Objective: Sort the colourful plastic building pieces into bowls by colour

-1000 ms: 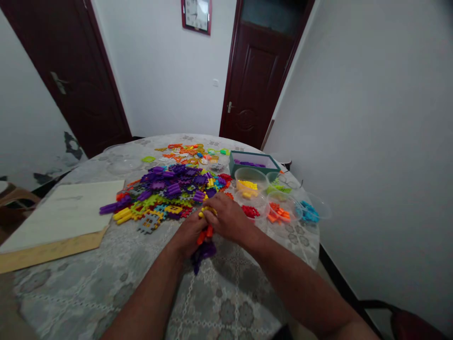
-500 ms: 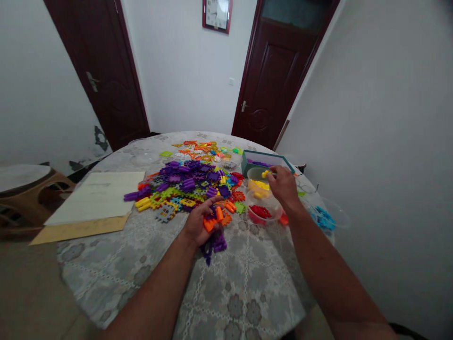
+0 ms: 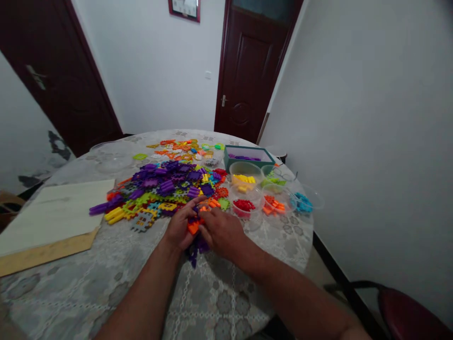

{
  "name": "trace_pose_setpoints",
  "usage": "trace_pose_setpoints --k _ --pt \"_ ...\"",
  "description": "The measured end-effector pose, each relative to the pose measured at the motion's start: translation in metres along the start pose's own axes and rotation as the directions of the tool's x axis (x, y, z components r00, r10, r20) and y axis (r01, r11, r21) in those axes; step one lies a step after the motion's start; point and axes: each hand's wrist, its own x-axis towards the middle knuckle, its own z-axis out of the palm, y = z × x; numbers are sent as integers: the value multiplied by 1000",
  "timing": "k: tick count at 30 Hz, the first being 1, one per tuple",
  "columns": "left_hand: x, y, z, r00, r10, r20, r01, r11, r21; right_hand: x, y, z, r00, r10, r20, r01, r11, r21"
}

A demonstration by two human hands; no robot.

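My left hand [image 3: 179,227] is curled around orange plastic building pieces [image 3: 193,227], just in front of the heap. My right hand [image 3: 224,232] meets it there, its fingers closed at the same orange pieces; its fingertips are partly hidden, but it appears to pinch one. Purple pieces [image 3: 193,255] show beneath both hands. Beyond them spreads a mixed heap of interlocking pieces [image 3: 170,172], mostly purple, with yellow, green, grey and red ones.
Clear bowls to the right hold yellow pieces [image 3: 244,179], red pieces [image 3: 243,206], orange pieces [image 3: 273,205], green pieces [image 3: 276,181] and blue pieces [image 3: 301,202]. Behind stands a dark green box [image 3: 268,163] with purple pieces. Cream sheets [image 3: 53,212] lie at the left.
My right hand has come from the bowl of yellow pieces down to my left hand; the yellow piece it held is out of its fingers. The view has turned right.
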Motion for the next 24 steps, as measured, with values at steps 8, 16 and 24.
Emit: trace_pose_setpoints --k 8,16,24 --pt "-1 4 -2 999 -38 -3 39 999 23 -10 29 -19 972 53 -228 2 972 234" --pt "-4 7 2 998 -37 -54 34 997 -72 -45 133 -73 826 272 -494 -254 961 106" --pt "-8 8 8 998 -47 -46 40 991 -129 -56 196 -58 797 345 -496 -445 890 -96"
